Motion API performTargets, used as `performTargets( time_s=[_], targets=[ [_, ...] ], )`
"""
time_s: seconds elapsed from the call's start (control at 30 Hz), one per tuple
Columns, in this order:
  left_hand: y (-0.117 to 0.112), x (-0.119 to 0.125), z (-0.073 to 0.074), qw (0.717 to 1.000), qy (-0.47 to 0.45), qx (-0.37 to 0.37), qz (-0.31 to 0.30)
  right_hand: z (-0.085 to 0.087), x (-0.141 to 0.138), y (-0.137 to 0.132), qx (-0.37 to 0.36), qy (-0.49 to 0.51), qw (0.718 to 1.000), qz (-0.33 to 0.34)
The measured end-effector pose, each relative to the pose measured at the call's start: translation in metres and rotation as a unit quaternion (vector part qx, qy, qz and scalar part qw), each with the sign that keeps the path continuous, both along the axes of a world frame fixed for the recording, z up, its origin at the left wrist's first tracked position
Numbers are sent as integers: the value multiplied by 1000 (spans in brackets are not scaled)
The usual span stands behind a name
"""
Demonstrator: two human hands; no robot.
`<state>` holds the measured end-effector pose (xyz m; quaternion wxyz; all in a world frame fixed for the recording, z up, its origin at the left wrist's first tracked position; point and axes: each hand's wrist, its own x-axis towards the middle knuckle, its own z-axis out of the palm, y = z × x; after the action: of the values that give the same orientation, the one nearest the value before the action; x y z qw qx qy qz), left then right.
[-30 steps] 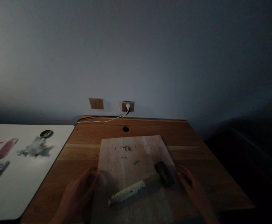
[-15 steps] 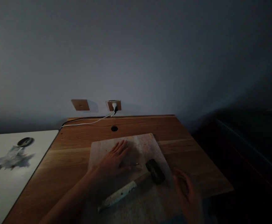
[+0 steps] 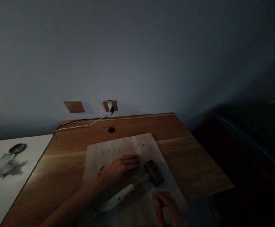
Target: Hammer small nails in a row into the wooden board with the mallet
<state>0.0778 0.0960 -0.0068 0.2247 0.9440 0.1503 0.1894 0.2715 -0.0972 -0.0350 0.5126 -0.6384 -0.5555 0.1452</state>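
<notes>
hammer (image 3: 128, 190) between left hand (image 3: 123, 166) and right hand (image 3: 167, 205), left palm down, right curled, any grip unclear

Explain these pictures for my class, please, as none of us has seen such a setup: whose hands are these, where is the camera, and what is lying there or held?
There is no machine here: a person works with two bare hands. Every picture comes from one camera on that person's head, looking forward and down. A wooden board lies on a wooden table, with a hammer resting on the board. Small dark dots form a row near its far edge. The left hand is over the board; the right hand, fingers bent, is near the hammer's head. Neither hand grips the hammer; whether the fingers hold something small is too dark to tell.
</notes>
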Motion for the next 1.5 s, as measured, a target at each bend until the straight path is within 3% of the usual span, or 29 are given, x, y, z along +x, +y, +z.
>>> performTargets(
  time_s=[0.07, 0.23, 0.3, 0.37, 0.43, 0.57, 0.77, 0.87, 1.1, 1.3, 1.5],
  targets=[
    [-2, -2, -2, 1000, -11, 11, 10, -10, -11, -2, -18, -1, 999, 30],
    [-13, -14, 0, 998, -26, 9, 52, -23, -25, 7, -169, 19, 978, 121],
    [-18, -23, 2, 997, -32, 13, 74, -18, -25, 14, -208, 30, 966, 151],
    [-22, -36, 4, 994, -33, 26, 105, -9, -24, 21, -235, 37, 961, 141],
    [-26, -51, 4, 987, -21, 52, 152, 0, -24, 27, -262, 51, 955, 133],
    [-28, -87, 0, 958, 52, 107, 259, 16, -25, 41, -314, 80, 929, 179],
    [-26, -113, -7, 944, 99, 110, 295, 25, -34, 39, -277, 162, 941, 106],
    [-25, -113, -9, 948, 93, 96, 289, 26, -37, 28, -238, 225, 943, 52],
    [-21, -97, -10, 962, 12, 19, 271, 25, -36, 12, -195, 390, 900, 12],
    [-6, -72, -5, 955, -48, -36, 290, 22, -33, 16, -155, 393, 906, 4],
    [22, -44, 1, 937, -105, -98, 317, 26, -10, 25, -139, 389, 910, -32]
  ],
)
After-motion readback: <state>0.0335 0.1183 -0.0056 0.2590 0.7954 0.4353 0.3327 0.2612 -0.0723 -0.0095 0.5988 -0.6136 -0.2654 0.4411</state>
